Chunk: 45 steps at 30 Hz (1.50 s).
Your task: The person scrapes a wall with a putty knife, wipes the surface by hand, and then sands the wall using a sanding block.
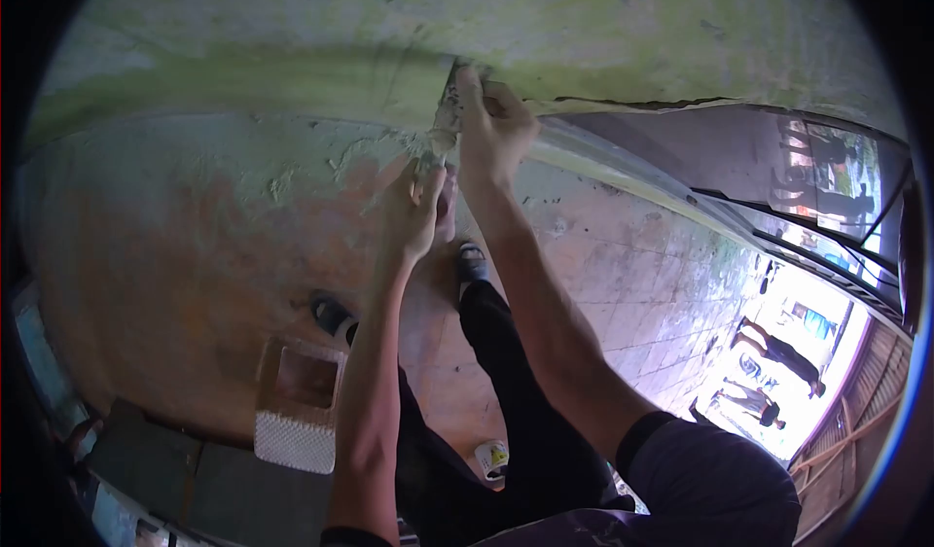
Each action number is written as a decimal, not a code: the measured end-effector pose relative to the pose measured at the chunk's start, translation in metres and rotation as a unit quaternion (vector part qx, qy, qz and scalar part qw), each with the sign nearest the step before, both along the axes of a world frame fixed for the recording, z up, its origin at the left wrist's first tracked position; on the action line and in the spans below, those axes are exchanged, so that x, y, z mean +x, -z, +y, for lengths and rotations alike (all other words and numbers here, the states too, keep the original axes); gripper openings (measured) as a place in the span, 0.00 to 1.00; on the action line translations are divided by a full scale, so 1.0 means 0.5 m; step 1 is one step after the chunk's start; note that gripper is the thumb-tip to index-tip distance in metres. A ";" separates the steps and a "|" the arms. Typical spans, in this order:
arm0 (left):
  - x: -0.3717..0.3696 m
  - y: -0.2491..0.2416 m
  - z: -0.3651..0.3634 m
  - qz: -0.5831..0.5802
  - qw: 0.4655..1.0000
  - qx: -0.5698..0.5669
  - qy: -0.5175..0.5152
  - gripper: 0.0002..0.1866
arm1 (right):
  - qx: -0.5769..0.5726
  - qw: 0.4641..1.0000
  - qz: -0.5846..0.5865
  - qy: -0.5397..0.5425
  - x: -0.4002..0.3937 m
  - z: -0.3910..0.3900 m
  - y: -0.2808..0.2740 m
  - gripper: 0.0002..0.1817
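My right hand (498, 129) pinches a dark, flat scraper (451, 88) between thumb and fingers, up against the green wall (292, 70). Pale, lumpy putty (445, 119) clings to its face. Just below, my left hand (416, 207) is closed around a slim putty knife (425, 166), its end close to the putty on the scraper. Most of that knife is hidden by my fingers. A crack (642, 105) runs along the wall's lower edge, right of my hands.
Pale smears mark the reddish floor (214, 236) along the wall. A plastic chair (292, 440) and a dark bench (253, 494) stand at lower left. A small white tub (492, 458) sits near my legs. Two people (778, 357) are outside at far right, beyond a glossy panel (720, 163).
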<state>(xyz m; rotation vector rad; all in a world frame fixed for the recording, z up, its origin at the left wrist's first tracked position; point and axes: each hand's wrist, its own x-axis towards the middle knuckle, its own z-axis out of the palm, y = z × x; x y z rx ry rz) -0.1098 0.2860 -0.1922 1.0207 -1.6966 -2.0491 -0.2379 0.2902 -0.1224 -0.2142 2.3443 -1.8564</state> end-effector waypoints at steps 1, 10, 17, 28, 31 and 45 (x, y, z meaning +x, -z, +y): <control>-0.010 -0.045 -0.006 0.022 1.000 -0.016 -0.001 0.24 | -0.029 1.000 -0.007 0.008 -0.001 0.001 -0.047 0.19; -0.073 -0.114 0.050 -0.019 0.994 -0.092 0.058 0.25 | -0.118 0.992 0.020 0.027 -0.050 0.100 -0.113 0.13; -0.106 -0.181 0.085 0.014 0.991 -0.102 0.086 0.21 | -0.104 0.990 0.073 0.063 -0.064 0.126 -0.161 0.13; -0.122 -0.238 0.107 0.021 0.988 -0.142 0.056 0.22 | -0.111 0.985 0.110 0.070 -0.075 0.143 -0.248 0.13; -0.125 -0.226 0.107 0.047 0.991 -0.114 0.044 0.21 | -0.127 0.979 0.148 0.065 -0.084 0.128 -0.224 0.13; -0.105 -0.238 0.087 0.052 0.985 -0.167 0.008 0.24 | -0.126 0.987 0.096 0.035 -0.065 0.106 -0.264 0.15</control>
